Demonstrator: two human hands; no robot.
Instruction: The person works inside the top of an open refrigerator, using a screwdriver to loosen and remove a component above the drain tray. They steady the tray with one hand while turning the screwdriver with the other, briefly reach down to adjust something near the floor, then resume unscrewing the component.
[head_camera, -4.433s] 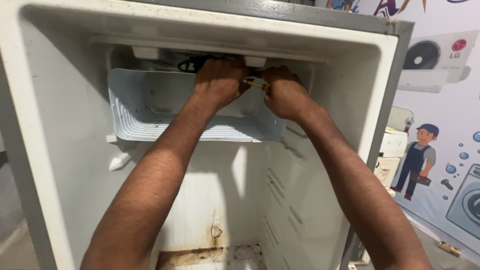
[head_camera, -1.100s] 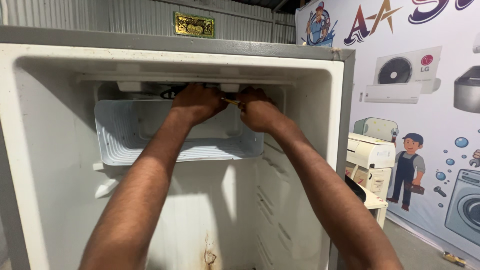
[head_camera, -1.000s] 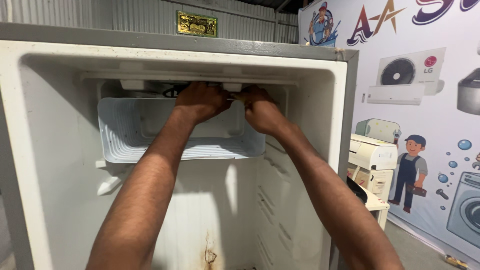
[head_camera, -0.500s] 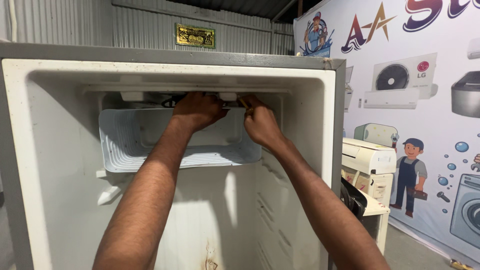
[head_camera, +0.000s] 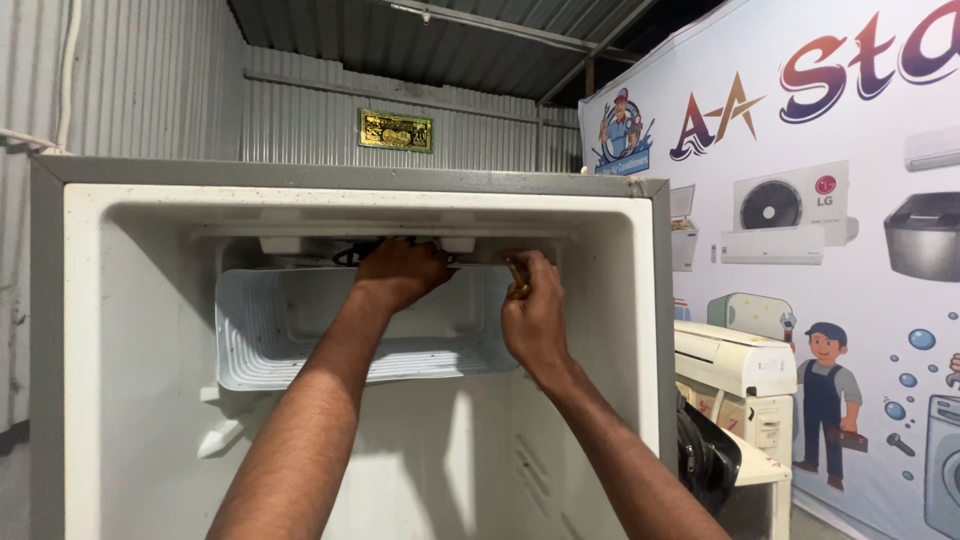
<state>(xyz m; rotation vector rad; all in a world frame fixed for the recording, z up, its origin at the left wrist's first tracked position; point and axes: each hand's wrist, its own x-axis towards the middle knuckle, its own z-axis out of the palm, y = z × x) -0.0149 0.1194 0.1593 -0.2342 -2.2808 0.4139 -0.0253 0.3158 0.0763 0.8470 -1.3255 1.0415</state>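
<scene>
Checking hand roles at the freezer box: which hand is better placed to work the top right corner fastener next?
Probably right. The right hand already grips a small yellowish tool at that corner of the freezer box; the left hand is at top centre.

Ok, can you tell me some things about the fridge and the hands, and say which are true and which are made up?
1. Both hands reach up to the top of the open fridge. True.
2. The left hand is hanging down by the floor. False: it is up at the ceiling of the fridge, above the white freezer box.
3. The right hand holds a small yellowish tool. True, though what kind of tool is too small to tell.
4. The fridge is full of food. False: no food shows inside.
5. A poster with cartoon appliances hangs to the right. True.
</scene>
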